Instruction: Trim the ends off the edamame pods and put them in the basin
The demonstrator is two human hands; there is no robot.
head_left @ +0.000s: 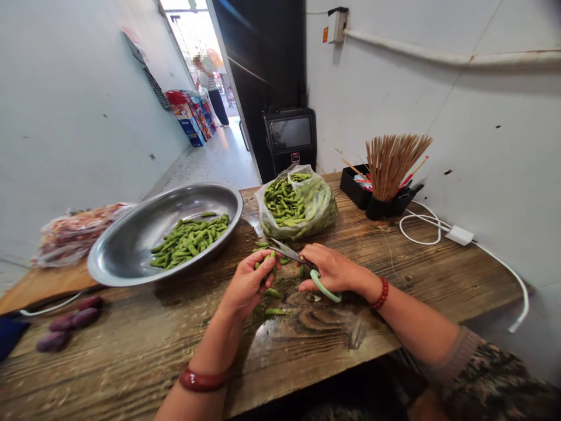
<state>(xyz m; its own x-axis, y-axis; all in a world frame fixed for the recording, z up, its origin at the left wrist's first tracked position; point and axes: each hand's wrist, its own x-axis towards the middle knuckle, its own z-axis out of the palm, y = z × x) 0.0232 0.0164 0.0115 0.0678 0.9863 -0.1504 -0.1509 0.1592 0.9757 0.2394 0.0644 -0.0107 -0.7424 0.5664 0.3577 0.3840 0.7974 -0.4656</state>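
My left hand (pixel 253 279) is closed on green edamame pods (pixel 272 261), partly hidden by its fingers. In my right hand (pixel 329 266) is a pair of scissors (pixel 291 252) with pale green handles. The blades are parted and their tips reach the pods at my left fingertips. Loose pods (pixel 275 311) lie on the wooden table just below the hands. Behind the hands stands a clear plastic bag (pixel 322 202) full of pods. To the left, a wide steel basin (pixel 125 248) holds a pile of pods (pixel 190 242).
Purple oblong vegetables or fruits (pixel 70 321) and a bagged reddish bundle (pixel 79 234) lie at the left. A holder of wooden skewers (pixel 392 169), a black tray (pixel 354 190) and a white cable (pixel 504 266) occupy the right. A person (pixel 213 88) stands near the far doorway.
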